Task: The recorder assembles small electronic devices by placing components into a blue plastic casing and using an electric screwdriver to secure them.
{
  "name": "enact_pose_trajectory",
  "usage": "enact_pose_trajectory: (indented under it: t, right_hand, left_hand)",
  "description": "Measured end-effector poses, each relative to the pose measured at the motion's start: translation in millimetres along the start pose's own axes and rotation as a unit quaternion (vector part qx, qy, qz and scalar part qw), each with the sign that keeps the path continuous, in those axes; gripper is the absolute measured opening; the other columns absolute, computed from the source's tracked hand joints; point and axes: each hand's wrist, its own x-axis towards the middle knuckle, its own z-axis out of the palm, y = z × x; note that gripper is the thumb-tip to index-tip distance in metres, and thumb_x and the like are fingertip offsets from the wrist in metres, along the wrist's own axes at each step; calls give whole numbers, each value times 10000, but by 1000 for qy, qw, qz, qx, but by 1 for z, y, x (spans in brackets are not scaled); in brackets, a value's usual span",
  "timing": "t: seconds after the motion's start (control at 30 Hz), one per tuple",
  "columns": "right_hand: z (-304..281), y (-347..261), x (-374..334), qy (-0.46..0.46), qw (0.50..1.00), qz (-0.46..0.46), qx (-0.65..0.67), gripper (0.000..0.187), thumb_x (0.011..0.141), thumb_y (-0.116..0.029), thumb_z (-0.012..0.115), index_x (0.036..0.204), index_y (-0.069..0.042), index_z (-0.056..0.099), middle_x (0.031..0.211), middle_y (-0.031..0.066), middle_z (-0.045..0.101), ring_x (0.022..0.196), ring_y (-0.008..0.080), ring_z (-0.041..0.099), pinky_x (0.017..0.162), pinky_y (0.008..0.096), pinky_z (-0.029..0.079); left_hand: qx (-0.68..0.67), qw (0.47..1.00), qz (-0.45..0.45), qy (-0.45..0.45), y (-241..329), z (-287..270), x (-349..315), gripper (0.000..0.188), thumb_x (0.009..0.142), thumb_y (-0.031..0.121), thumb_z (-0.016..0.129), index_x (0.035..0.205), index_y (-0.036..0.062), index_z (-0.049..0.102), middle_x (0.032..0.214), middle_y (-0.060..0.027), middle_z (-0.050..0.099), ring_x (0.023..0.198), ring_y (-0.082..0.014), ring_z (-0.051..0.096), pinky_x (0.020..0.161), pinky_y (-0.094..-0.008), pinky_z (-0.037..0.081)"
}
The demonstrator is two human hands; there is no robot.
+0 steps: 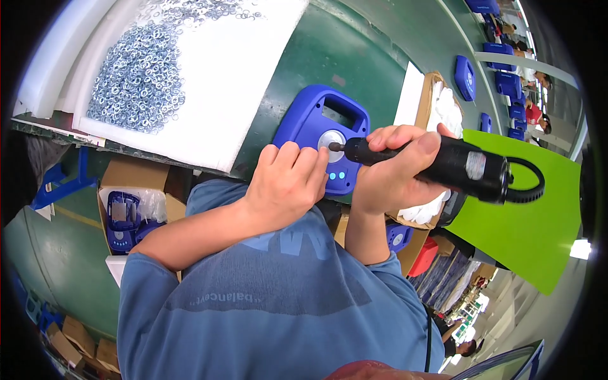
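A blue plastic housing (296, 120) with a rectangular handle opening lies on the green bench top in front of me. Set in it are a round silver disc (331, 137) and small light-blue buttons (337, 176). My right hand (394, 170) is wrapped round a black electric screwdriver (462, 163), held almost level, its tip pointing left over the disc. Whether the tip touches anything is hard to see. My left hand (284, 185) rests at the housing's near left side, fingers curled together beside the screwdriver tip; whatever they pinch is hidden.
Loose metal washers (139, 79) are heaped on a white foam sheet (218, 95) at the left. To the right stand a carton of white parts (443, 107) and a bright green sheet (519, 202). Another blue housing (465, 78) lies farther along. A carton of blue parts (123, 212) is lower left.
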Motion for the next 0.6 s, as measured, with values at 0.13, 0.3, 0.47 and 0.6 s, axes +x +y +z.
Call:
enact_pose_trajectory:
  t: [0.13, 0.3, 0.47, 0.6]
  right_hand:
    - [-20, 14, 6, -211, 948, -33, 235, 425, 1078, -167, 703, 1374, 18, 461, 735, 100, 599, 537, 172, 555, 521, 351, 532]
    - [-34, 23, 33, -284, 910, 52, 297, 372, 1071, -151, 719, 1314, -14, 472, 701, 79, 549, 529, 157, 524, 499, 342, 498]
    - [-27, 16, 20, -262, 949, 8, 178, 263, 1134, -171, 631, 1357, -83, 522, 684, 35, 519, 499, 143, 485, 491, 354, 466]
    - [-18, 4, 14, -137, 983, 45, 117, 229, 1147, -115, 588, 1363, -74, 525, 682, 36, 521, 500, 142, 485, 476, 356, 460]
  left_hand:
    - [-1, 1000, 1, 13, 0, 0, 0, 490, 804, 205, 838, 1240, -9, 776, 901, -55, 484, 811, -238, 491, 698, -412, 348]
    - [5, 1000, -1, 12, 0, 0, 1, 477, 797, 207, 841, 1223, -2, 786, 895, -50, 476, 810, -235, 489, 698, -409, 351]
    - [4, 1000, -4, 9, 1, 1, 1, 472, 800, 208, 840, 1222, 3, 787, 896, -50, 480, 810, -234, 491, 698, -407, 353]
    - [5, 1000, -3, 15, 0, 3, -1, 469, 804, 209, 842, 1221, 2, 787, 898, -49, 482, 811, -232, 489, 698, -408, 352]
